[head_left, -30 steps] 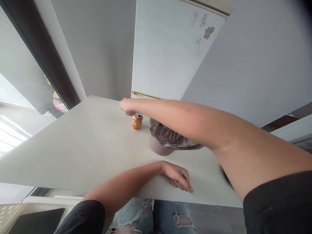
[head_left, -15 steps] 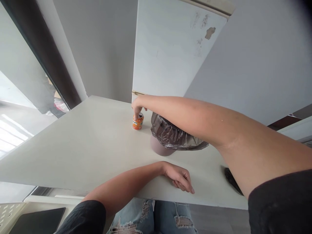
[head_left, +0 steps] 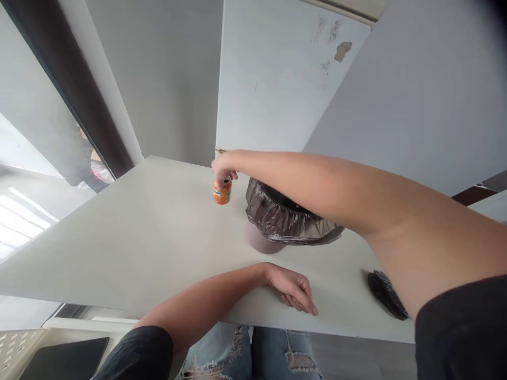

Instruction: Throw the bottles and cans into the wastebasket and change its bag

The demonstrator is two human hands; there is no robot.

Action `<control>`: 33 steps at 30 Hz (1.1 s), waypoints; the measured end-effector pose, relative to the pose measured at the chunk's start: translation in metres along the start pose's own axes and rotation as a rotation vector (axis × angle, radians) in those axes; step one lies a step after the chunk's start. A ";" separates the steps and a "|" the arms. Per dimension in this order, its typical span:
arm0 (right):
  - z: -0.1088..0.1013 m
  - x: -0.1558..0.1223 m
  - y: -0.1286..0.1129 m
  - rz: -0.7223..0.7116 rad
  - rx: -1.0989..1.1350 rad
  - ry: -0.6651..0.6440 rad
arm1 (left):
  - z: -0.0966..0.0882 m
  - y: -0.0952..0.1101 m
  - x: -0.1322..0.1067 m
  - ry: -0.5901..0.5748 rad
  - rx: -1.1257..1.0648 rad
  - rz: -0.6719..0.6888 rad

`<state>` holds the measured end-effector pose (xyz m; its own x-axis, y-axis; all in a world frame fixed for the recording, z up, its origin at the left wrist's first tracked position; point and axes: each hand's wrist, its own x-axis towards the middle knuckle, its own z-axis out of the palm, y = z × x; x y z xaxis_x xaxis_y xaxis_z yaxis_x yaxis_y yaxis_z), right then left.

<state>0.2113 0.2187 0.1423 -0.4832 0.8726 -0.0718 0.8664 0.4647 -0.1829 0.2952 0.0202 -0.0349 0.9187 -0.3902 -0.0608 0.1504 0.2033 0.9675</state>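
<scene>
An orange drink can (head_left: 222, 193) is at the far side of the white table. My right hand (head_left: 224, 168) reaches across and is closed around the can's top from above, its fingers partly covering the rim. Whether the can's base touches the table I cannot tell. Right of it stands a pinkish bin (head_left: 264, 240) lined with a dark plastic bag (head_left: 277, 219), its mouth partly covered by my right forearm. My left hand (head_left: 292, 288) rests near the table's front edge, fingers curled in with nothing visible in them.
A black bundle, seemingly plastic (head_left: 386, 295), lies at the right on the white table (head_left: 150, 232). Behind the table stands a white fridge (head_left: 277, 79) with worn patches. A cream plastic rack (head_left: 24, 343) with a dark flat panel is at lower left.
My right hand has closed on the can and shifted it slightly up and left in view. More of the bin's mouth shows below the forearm. My left hand stays put.
</scene>
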 end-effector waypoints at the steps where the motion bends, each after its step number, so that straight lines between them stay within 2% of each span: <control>1: -0.017 0.000 -0.008 0.069 -0.084 -0.154 | 0.000 0.000 0.000 0.001 -0.002 0.005; 2: -0.035 -0.003 -0.016 0.075 -0.131 -0.228 | 0.000 0.000 -0.001 0.002 -0.003 0.010; 3: -0.055 -0.012 -0.023 0.044 -0.149 -0.223 | 0.000 0.000 -0.001 0.007 -0.003 0.017; 5: -0.093 -0.042 -0.034 -0.040 -0.151 -0.131 | -0.001 0.000 -0.001 0.014 -0.003 0.028; 8: -0.142 -0.107 -0.037 -0.060 -0.123 0.029 | 0.000 -0.001 -0.001 0.014 -0.006 0.035; 10: -0.163 -0.150 -0.029 -0.020 -0.131 0.143 | 0.000 -0.002 0.000 0.024 -0.009 0.036; 13: -0.178 -0.199 -0.002 0.088 -0.161 0.228 | 0.000 -0.004 0.000 0.034 -0.006 0.036; 17: -0.170 -0.234 0.039 0.244 -0.247 0.235 | -0.001 -0.002 -0.001 0.038 0.016 0.045; 20: -0.155 -0.243 0.057 0.290 -0.293 0.140 | 0.000 -0.001 -0.001 0.053 0.012 0.027; 23: -0.138 -0.241 0.061 0.272 -0.279 0.009 | 0.000 -0.001 0.000 0.054 0.000 0.015; 28: -0.115 -0.225 0.052 0.302 -0.276 -0.203 | 0.001 0.000 0.000 0.060 -0.004 -0.006; 33: -0.096 -0.209 0.056 0.304 -0.277 -0.271 | 0.002 0.006 -0.001 0.060 0.005 0.003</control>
<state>0.3728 0.0767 0.2415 -0.1863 0.9215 -0.3408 0.9565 0.2494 0.1515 0.2946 0.0202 -0.0287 0.9396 -0.3347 -0.0724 0.1457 0.1997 0.9690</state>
